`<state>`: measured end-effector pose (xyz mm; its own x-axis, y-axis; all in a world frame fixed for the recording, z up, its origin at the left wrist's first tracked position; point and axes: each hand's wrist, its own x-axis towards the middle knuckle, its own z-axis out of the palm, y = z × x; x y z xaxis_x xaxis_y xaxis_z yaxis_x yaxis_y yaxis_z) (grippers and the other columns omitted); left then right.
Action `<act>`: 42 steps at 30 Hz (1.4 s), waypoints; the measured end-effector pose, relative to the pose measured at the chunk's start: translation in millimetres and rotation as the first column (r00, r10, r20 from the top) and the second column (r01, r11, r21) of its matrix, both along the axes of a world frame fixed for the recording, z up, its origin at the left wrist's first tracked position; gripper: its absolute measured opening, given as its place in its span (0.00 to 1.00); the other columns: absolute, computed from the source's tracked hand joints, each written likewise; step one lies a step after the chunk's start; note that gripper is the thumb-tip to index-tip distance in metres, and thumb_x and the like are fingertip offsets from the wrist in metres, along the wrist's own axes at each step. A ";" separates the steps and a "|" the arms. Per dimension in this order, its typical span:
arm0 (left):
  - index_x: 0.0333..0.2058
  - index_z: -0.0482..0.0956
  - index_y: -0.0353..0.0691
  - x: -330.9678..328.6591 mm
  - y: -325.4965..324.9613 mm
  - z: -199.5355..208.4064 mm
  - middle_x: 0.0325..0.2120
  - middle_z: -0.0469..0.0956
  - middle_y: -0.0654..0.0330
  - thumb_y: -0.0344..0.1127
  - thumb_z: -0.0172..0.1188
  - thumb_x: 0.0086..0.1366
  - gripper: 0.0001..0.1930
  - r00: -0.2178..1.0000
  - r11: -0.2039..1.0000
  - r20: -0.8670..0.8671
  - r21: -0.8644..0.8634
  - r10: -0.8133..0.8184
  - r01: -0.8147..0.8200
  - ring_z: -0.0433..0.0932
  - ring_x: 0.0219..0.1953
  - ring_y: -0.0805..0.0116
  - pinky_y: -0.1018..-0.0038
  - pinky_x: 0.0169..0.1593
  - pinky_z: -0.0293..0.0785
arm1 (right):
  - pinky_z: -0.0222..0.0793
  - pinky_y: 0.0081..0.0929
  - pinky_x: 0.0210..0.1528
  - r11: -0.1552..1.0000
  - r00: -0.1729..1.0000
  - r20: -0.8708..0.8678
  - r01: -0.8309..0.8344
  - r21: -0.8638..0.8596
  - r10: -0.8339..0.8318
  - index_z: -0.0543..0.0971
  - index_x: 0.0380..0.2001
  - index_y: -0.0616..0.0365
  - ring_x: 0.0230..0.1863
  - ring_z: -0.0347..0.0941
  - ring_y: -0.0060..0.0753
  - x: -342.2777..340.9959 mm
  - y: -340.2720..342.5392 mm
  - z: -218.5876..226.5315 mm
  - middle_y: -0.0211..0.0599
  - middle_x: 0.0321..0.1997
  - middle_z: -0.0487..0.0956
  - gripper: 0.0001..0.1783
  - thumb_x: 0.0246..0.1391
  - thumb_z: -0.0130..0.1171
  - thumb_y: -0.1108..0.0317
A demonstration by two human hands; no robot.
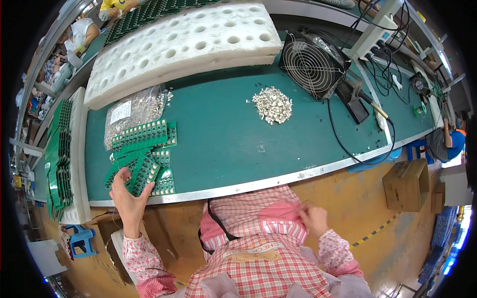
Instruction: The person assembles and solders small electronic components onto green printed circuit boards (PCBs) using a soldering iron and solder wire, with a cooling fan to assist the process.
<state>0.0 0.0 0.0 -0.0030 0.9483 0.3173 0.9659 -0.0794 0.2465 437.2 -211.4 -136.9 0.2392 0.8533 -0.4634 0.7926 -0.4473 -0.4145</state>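
My left hand reaches over the near end of a loose pile of green circuit boards at the table's left front. Its thumb and index finger are spread apart around the boards' near ends, touching them or just above. The boards carry rows of small white connectors and overlap at different angles. My right hand is off the table, in front of the pink checked apron. Its fingers are pinched together; whatever they hold, if anything, cannot be made out.
A heap of small white connectors lies mid-table. Behind the boards is a plastic bag of parts. White foam blocks stand at the back and left, with boards. A black fan and a cabled soldering iron stand right.
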 end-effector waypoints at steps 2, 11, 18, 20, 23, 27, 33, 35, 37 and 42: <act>0.51 0.69 0.41 -1.0 -3.3 11.6 0.41 0.75 0.58 0.42 0.76 0.40 0.38 0.998 0.996 -0.010 -0.062 -0.061 0.060 0.73 0.45 0.59 0.64 0.52 0.60 | 0.73 0.38 0.33 0.980 0.990 -0.010 0.143 0.140 -0.143 0.81 0.31 0.53 0.30 0.79 0.45 2.7 3.0 32.8 0.42 0.29 0.81 0.12 0.53 0.60 0.56; 0.50 0.72 0.40 19.8 8.2 27.5 0.42 0.75 0.56 0.38 0.75 0.43 0.33 0.987 0.985 -0.057 0.076 -0.151 0.155 0.74 0.43 0.58 0.65 0.48 0.65 | 0.73 0.24 0.29 0.892 0.862 -0.422 -0.074 0.445 0.282 0.79 0.33 0.57 0.26 0.78 0.27 -56.1 90.6 124.8 0.35 0.28 0.80 0.12 0.49 0.66 0.62; 0.51 0.69 0.29 126.5 -3.0 47.9 0.42 0.71 0.58 0.30 0.71 0.51 0.29 0.455 0.988 0.882 0.069 -0.126 0.139 0.71 0.43 0.71 0.77 0.40 0.71 | 0.75 0.27 0.31 0.501 0.843 -0.223 -0.062 0.863 0.489 0.74 0.46 0.55 0.31 0.79 0.32 -152.9 166.5 152.8 0.35 0.36 0.79 0.20 0.50 0.65 0.63; 0.50 0.69 0.29 151.5 -1.5 38.9 0.42 0.71 0.58 0.28 0.69 0.53 0.27 0.345 0.987 0.931 0.077 -0.121 0.138 0.71 0.43 0.70 0.77 0.40 0.71 | 0.74 0.27 0.30 0.451 0.848 -0.154 -0.109 0.886 0.508 0.75 0.46 0.55 0.30 0.78 0.34 -146.6 173.8 142.0 0.36 0.34 0.79 0.18 0.51 0.63 0.67; 0.47 0.71 0.31 153.9 4.2 25.0 0.39 0.72 0.59 0.29 0.66 0.56 0.21 0.499 0.980 0.852 0.074 -0.158 0.183 0.72 0.40 0.70 0.75 0.39 0.71 | 0.73 0.28 0.28 0.473 0.909 -0.078 -0.139 0.870 0.409 0.75 0.44 0.56 0.28 0.77 0.35 -102.7 177.0 126.2 0.37 0.33 0.78 0.15 0.51 0.60 0.72; 0.26 0.74 0.34 132.0 5.8 11.7 0.23 0.71 0.57 0.32 0.53 0.65 0.10 0.745 0.986 0.646 0.113 -0.170 0.126 0.71 0.29 0.62 0.72 0.34 0.65 | 0.73 0.32 0.29 0.530 0.900 -0.031 -0.228 0.817 0.435 0.76 0.41 0.57 0.29 0.76 0.39 -39.5 183.7 136.9 0.38 0.32 0.76 0.12 0.51 0.58 0.75; 0.25 0.74 0.37 171.3 23.5 35.0 0.23 0.73 0.57 0.32 0.56 0.62 0.07 0.848 0.838 0.203 0.381 -0.489 0.391 0.72 0.31 0.59 0.67 0.37 0.65 | 0.73 0.33 0.30 0.561 0.887 -0.003 -0.289 0.776 0.461 0.77 0.42 0.57 0.29 0.76 0.41 -44.4 187.5 138.1 0.38 0.33 0.76 0.12 0.51 0.58 0.75; 0.28 0.76 0.39 200.4 27.7 40.9 0.24 0.75 0.58 0.33 0.60 0.59 0.05 0.806 0.822 0.211 0.299 -0.553 0.485 0.73 0.31 0.60 0.68 0.38 0.65 | 0.73 0.33 0.31 0.574 0.888 -0.044 -0.257 0.778 0.457 0.77 0.42 0.57 0.29 0.76 0.42 -44.4 191.2 137.4 0.38 0.33 0.77 0.13 0.51 0.58 0.74; 0.31 0.77 0.40 203.1 29.4 35.4 0.25 0.77 0.60 0.34 0.64 0.56 0.06 0.759 0.791 0.224 0.219 -0.611 0.572 0.74 0.32 0.62 0.68 0.39 0.66 | 0.73 0.32 0.31 0.658 0.839 -0.198 -0.228 0.718 0.506 0.78 0.41 0.56 0.29 0.76 0.40 -40.5 197.0 143.1 0.37 0.33 0.78 0.12 0.51 0.60 0.73; 0.32 0.80 0.43 185.9 37.2 15.1 0.25 0.78 0.63 0.36 0.67 0.53 0.09 0.741 0.781 0.318 0.001 -0.592 0.624 0.75 0.26 0.64 0.69 0.37 0.65 | 0.70 0.31 0.39 0.558 0.923 0.150 -0.337 0.758 0.354 0.81 0.39 0.54 0.38 0.73 0.34 -19.3 248.2 156.9 0.32 0.33 0.78 0.13 0.48 0.63 0.67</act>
<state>185.9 37.2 15.1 0.5108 0.8055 0.3005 0.6046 -0.5851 0.5404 417.9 36.9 20.0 -0.1522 0.9086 0.3890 0.8063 0.3417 -0.4828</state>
